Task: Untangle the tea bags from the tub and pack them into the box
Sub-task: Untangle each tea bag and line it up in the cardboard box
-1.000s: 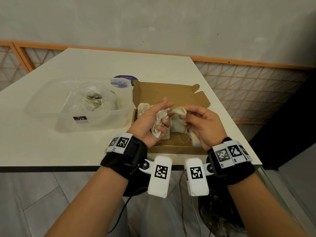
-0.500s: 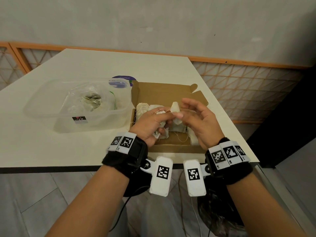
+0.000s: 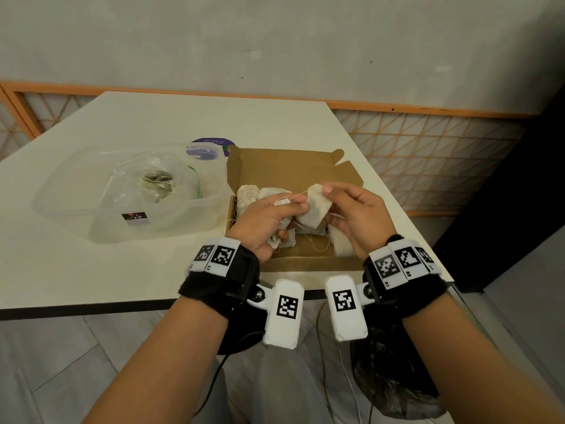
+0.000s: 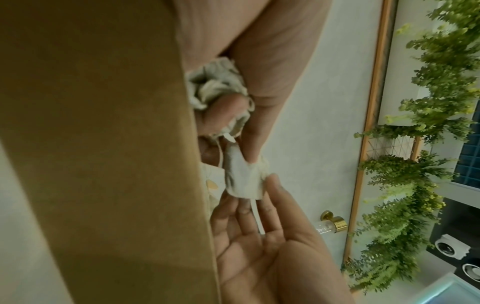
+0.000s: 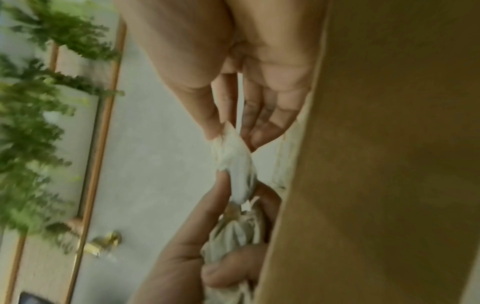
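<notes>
- Head view: right hand (image 3: pixel 356 218) pinches one tea bag (image 3: pixel 315 208) above the open box (image 3: pixel 293 166).
- Left hand (image 3: pixel 263 224) grips a crumpled bunch of tea bags (image 3: pixel 279 237).
- Tub (image 3: pixel 128 191) sits left of the box, near the tabletop's front edge.

Both forearms are bare, with no sleeves. Each wrist wears a wide black fuzzy band (image 3: pixel 214 289) on the left and a matching band (image 3: pixel 406 289) on the right. On top of each band sits a curved row of white tiles (image 3: pixel 217 255) printed with black square-pattern codes; the right wrist's row (image 3: pixel 403 263) shows three tiles. A white rounded block (image 3: pixel 284 313) hangs from the inner side of the left band on a small bracket with a silver screw, bearing one black code; a like block (image 3: pixel 345 307) hangs from the right. Thin dark and white cables trail below the wrists.
</notes>
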Tool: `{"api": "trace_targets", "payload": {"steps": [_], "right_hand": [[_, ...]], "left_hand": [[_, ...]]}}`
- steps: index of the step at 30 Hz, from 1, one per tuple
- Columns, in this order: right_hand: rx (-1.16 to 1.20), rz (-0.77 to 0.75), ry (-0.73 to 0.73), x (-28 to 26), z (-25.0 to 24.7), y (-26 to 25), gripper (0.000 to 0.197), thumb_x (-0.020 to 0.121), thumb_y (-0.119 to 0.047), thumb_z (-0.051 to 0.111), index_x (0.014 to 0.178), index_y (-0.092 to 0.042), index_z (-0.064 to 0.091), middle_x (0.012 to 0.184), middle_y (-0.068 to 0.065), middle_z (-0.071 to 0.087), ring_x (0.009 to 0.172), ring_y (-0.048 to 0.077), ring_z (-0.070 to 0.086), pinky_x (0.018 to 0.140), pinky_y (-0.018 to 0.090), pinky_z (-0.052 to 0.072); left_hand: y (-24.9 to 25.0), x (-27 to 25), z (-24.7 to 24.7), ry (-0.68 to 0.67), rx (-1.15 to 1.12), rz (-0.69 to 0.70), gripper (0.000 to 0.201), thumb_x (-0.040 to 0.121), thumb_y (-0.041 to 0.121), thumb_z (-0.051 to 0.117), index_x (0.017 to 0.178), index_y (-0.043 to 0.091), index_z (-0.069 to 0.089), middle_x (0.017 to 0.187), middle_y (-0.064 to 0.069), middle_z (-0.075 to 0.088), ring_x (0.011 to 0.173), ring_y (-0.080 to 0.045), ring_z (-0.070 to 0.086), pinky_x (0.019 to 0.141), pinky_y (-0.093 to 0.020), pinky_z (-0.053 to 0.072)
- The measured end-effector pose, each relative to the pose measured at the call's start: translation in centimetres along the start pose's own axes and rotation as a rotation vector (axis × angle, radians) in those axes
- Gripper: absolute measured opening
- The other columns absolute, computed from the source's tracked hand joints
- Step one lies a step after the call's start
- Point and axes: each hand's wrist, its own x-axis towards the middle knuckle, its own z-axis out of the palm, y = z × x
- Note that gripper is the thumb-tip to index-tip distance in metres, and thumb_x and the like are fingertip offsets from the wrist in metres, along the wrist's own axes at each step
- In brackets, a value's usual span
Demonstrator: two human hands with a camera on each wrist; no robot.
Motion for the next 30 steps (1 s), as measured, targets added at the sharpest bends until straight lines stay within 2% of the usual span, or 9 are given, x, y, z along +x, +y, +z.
{"api": "trace_targets", "payload": {"steps": [4,7,11,13,16,18,23,26,30], "right_hand": [[-0.448,-0.099,-0.035,0.4,-0.8,-1.4,0.006,0.083,-0.009,0.066,0.082,-0.015,0.069,0.081,0.000,0.066,0.076,0.008,0.060,0.069,0.014,0.049],[-0.612,-0.105,-0.087,0.7,-1.9,-3.3,0.011,0.082,-0.008,0.067,0.078,-0.018,0.066,0.084,0.007,0.066,0.078,0.013,0.060,0.078,0.021,0.050],[-0.863,-0.089,-0.222,0.4,-3.6,-6.0,0.006,0.079,-0.009,0.070,0.082,-0.014,0.067,0.076,0.001,0.065,0.067,0.001,0.059,0.069,0.007,0.046],[-0.884,-0.061,-0.302,0.1,-4.4,-7.2,0.008,0.079,-0.008,0.070,0.083,-0.014,0.069,0.077,-0.001,0.068,0.066,-0.003,0.061,0.071,0.008,0.047],[-0.928,0.022,-0.431,0.2,-5.0,-7.6,0.010,0.077,-0.011,0.071,0.086,-0.015,0.071,0.092,0.007,0.073,0.086,0.009,0.066,0.086,0.019,0.048],[-0.980,0.043,-0.462,0.5,-5.2,-6.8,0.010,0.076,-0.012,0.072,0.085,-0.017,0.071,0.094,0.008,0.073,0.088,0.013,0.066,0.089,0.021,0.047],[-1.078,0.008,-0.468,1.2,-5.3,-3.9,0.010,0.076,-0.010,0.074,0.080,-0.019,0.070,0.077,0.000,0.066,0.063,-0.005,0.054,0.066,0.003,0.040],[-1.166,-0.053,-0.433,1.3,-5.4,-3.4,0.011,0.075,-0.018,0.075,0.080,-0.026,0.070,0.083,-0.001,0.062,0.069,0.004,0.046,0.068,0.014,0.038],[-1.311,-0.196,-0.386,0.7,-5.3,-3.8,0.031,0.071,-0.025,0.078,0.098,-0.028,0.064,0.101,0.000,0.050,0.088,0.010,0.043,0.077,0.020,0.034]], "left_hand": [[0.0,-0.1,0.0,-0.013,0.030,0.012,0.011,0.084,0.004,0.065,0.091,0.013,0.067,0.083,-0.004,0.064,0.062,-0.006,0.051,0.033,-0.011,0.028],[0.2,-0.1,-0.2,0.007,-0.090,0.019,0.005,0.087,0.011,0.064,0.092,0.014,0.064,0.080,-0.003,0.064,0.061,-0.007,0.060,0.032,-0.011,0.030],[0.3,0.2,-0.5,0.092,-0.239,0.072,0.005,0.087,0.016,0.065,0.087,0.018,0.062,0.084,-0.001,0.064,0.070,-0.009,0.061,0.033,-0.012,0.029],[0.4,0.2,-0.5,0.112,-0.283,0.082,0.008,0.088,0.017,0.064,0.083,0.019,0.058,0.080,0.000,0.062,0.067,-0.007,0.060,0.034,-0.011,0.027],[0.5,0.3,-0.6,0.129,-0.344,0.104,0.013,0.089,0.021,0.063,0.080,0.018,0.054,0.074,0.003,0.058,0.065,-0.006,0.056,0.033,-0.012,0.028],[0.4,0.3,-0.7,0.134,-0.366,0.118,0.014,0.090,0.021,0.063,0.080,0.018,0.053,0.074,0.004,0.056,0.064,-0.006,0.055,0.033,-0.012,0.028],[0.5,0.3,-0.7,0.131,-0.387,0.099,0.012,0.092,0.024,0.060,0.084,0.018,0.053,0.075,0.003,0.057,0.065,-0.007,0.054,0.032,-0.012,0.028],[0.6,0.3,-0.6,0.128,-0.410,0.086,0.010,0.093,0.025,0.058,0.087,0.018,0.053,0.074,0.003,0.056,0.064,-0.007,0.054,0.032,-0.012,0.028],[0.7,0.4,-0.7,0.105,-0.425,0.076,0.017,0.095,0.032,0.054,0.085,0.018,0.052,0.073,0.003,0.053,0.066,-0.007,0.052,0.033,-0.011,0.028]]}}
